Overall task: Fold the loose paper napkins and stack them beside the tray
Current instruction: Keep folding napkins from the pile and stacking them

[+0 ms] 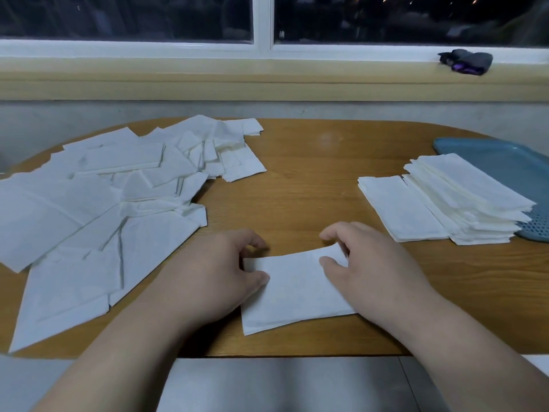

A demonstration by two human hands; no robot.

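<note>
Both hands on one napkin (294, 292), front centre of the table (312, 179). Left hand (225, 272): thumb on top of the left edge, fingers curled at the far corner, pinching the sheet. Right hand (365, 263): thumb and forefinger nip the far right corner, which lifts slightly off the wood. A grip at each end probably keeps the thin paper taut and the edges square for the fold. Near edge lies flat.

The napkin already looks narrower than the open sheets, so likely mid-fold; which way the next crease goes, cannot tell.

Loose pile (104, 203) sprawls to the left, within the left hand's reach: supply side. Folded stack (463, 203) sits to the right, with a lower, thinner lot touching its left side. Its right edge overlaps the blue tray (505, 162) in view; whether it rests on the rim is unclear. Flow seems left to right.

Much of the pile remains. Dark cloth bundle (466, 62) on the windowsill (208, 72), well apart.
</note>
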